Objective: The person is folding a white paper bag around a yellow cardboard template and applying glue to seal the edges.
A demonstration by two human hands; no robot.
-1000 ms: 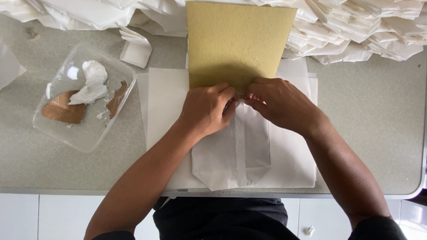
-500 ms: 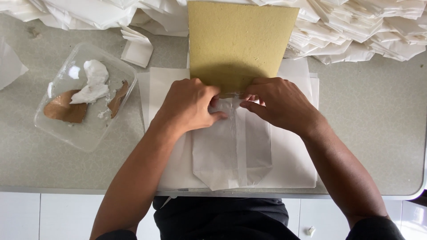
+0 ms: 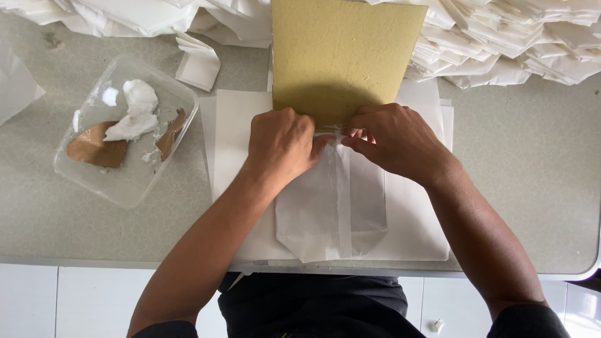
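- L hand [image 3: 280, 145] & R hand [image 3: 391, 139]: close together, fingertips pinching top edge of white paper bag [image 3: 330, 206].
- Bag: flat on paper stack [image 3: 235, 125], below tan cardboard sheet [image 3: 341, 53].
- Clear tray [image 3: 125, 128] w/ white paste: left, apart.

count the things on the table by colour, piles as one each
White: 3 – folded paper bag, sheet stack under it, heap of bags
Tan: 1 – cardboard sheet
Clear: 1 – plastic tray
Total: 5
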